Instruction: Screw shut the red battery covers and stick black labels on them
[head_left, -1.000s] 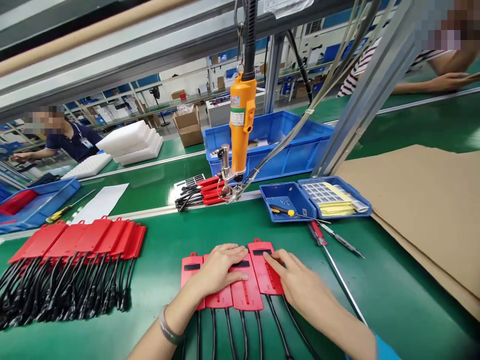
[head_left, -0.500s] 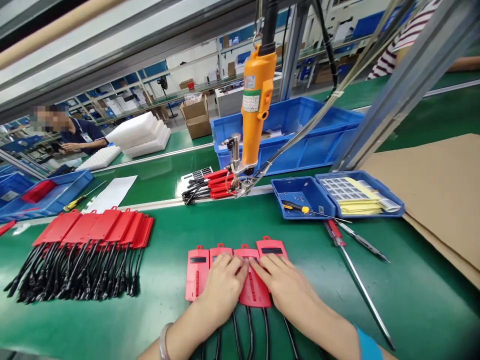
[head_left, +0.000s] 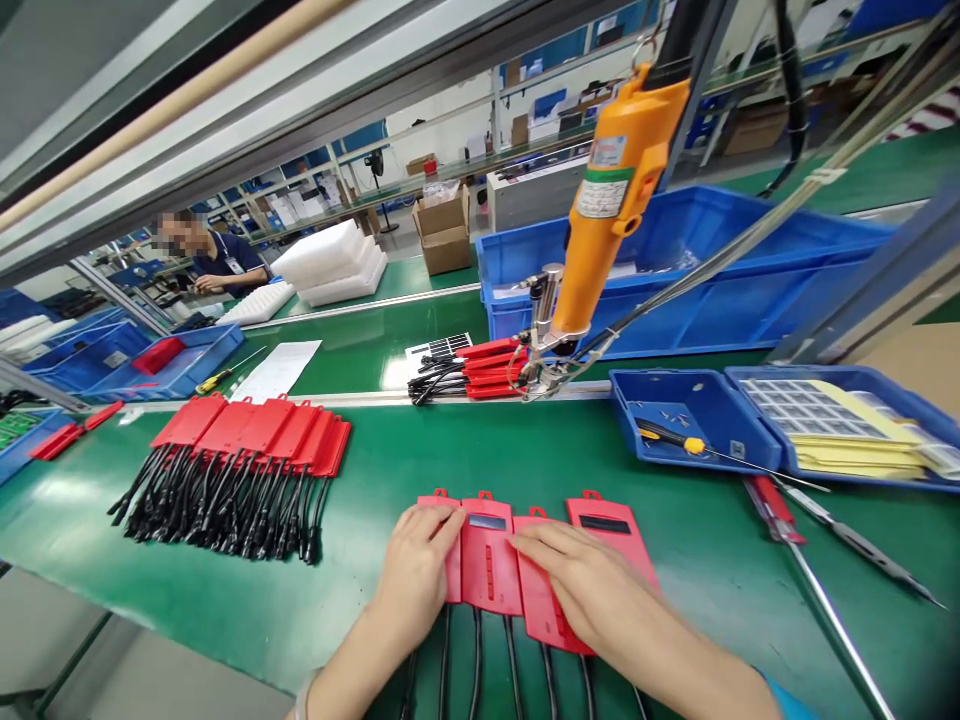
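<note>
"So, what came nearest?"

"Black cables point(head_left: 476, 650); they ran out of view from the lower ends of 4 red cases point(head_left: 480, 580), which lay in a row on the green bench point(head_left: 375, 470)."

"And where were the hands?"

"Both were on that row. The left hand point(head_left: 420, 565) bent its fingers over the leftmost case point(head_left: 454, 577); I couldn't make out whether it gripped an edge. The right hand point(head_left: 592, 580) lay across the 3rd case point(head_left: 536, 597), fingers straight and together, and partly hid the 4th case point(head_left: 634, 543). The 2nd case point(head_left: 501, 565) showed between them."

"What lay beside them?"

"On the right, a red-handled tool point(head_left: 828, 605) with a long metal shaft. On the left, well apart from the hands, a pile of red cases point(head_left: 255, 432) with a thick fringe of cables point(head_left: 225, 515)."

"And beyond that?"

"2 small blue trays point(head_left: 716, 405), 1 with a yellow-and-black screwdriver point(head_left: 671, 436) handle in it, the other with yellow-edged sheets point(head_left: 840, 430). An orange power driver point(head_left: 611, 205) hung past those, before a large blue bin point(head_left: 750, 315). Farthest off, a person point(head_left: 229, 265) in a dark shirt was near white foam blocks point(head_left: 330, 265)."
</note>
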